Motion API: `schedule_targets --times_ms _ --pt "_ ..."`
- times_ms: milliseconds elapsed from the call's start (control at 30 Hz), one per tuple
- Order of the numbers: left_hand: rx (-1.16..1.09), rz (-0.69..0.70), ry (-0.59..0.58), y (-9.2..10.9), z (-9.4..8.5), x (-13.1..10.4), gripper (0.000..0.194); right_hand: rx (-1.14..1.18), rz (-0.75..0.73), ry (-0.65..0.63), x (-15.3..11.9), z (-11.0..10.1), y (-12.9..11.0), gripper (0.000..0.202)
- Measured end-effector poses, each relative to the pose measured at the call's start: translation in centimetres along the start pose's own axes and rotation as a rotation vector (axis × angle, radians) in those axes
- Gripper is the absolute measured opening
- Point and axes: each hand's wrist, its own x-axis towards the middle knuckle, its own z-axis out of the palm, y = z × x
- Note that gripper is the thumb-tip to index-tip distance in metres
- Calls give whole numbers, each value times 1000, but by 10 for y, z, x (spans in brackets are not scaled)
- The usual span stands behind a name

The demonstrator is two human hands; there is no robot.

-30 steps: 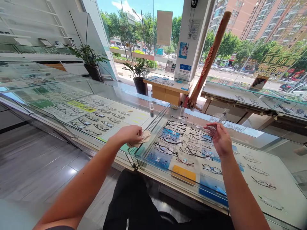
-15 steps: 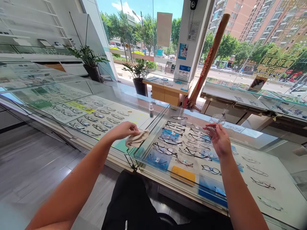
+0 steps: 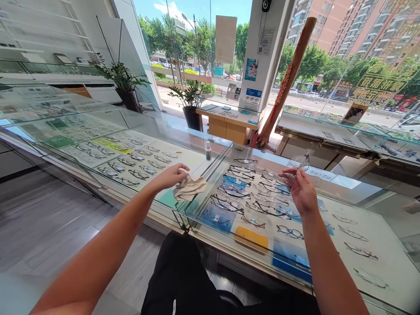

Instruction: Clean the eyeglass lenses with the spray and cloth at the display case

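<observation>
My right hand (image 3: 302, 190) holds a pair of clear-lens glasses (image 3: 293, 168) up above the glass display counter (image 3: 328, 205). My left hand (image 3: 171, 176) pinches the edge of a beige cleaning cloth (image 3: 190, 187). The cloth lies on the glass top near the seam between two counter sections. Under the glass, between my hands, several rows of dark-framed glasses (image 3: 243, 183) lie on display cards.
A small spray bottle (image 3: 208, 151) stands on the counter behind the cloth. Two potted plants (image 3: 190, 103) stand beyond the counter by the windows. A wooden pole (image 3: 285, 83) leans against the white pillar. More glass cases extend left and right.
My left hand has loosened from a bunched grip and the cloth has spread out flatter on the glass. My right hand has kept the glasses in the same place.
</observation>
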Motion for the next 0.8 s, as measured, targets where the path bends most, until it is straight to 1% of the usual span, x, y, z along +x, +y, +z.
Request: schedule_targets --times_ms 33,100,167,267,333,433,500,567,667,733,800 --pt "-4 0 -31 1 2 1 62 -1 -2 1 0 0 0 24" --pt "58 0 -79 4 7 2 70 -3 -6 4 0 0 1 24" --pt "170 -1 -80 9 11 4 71 -8 -10 3 1 0 2 24" --pt "292 10 -56 17 15 8 57 -8 -11 -5 1 -1 3 25" --pt "323 21 -81 20 13 11 47 2 -4 -1 1 -1 3 24" --pt "357 35 -141 23 5 15 42 11 -3 5 1 -1 3 23" --pt "377 41 -147 24 2 16 41 8 -6 5 1 -1 3 24" --pt "397 44 -117 24 3 16 37 5 -8 2 2 0 3 24" --pt "396 58 -53 26 10 14 29 -16 -24 -17 1 2 3 24" --pt "361 73 2 28 14 13 33 -44 -37 -39 -1 5 3 25" --pt "308 89 50 34 14 11 41 -67 -36 -56 -3 9 0 26"
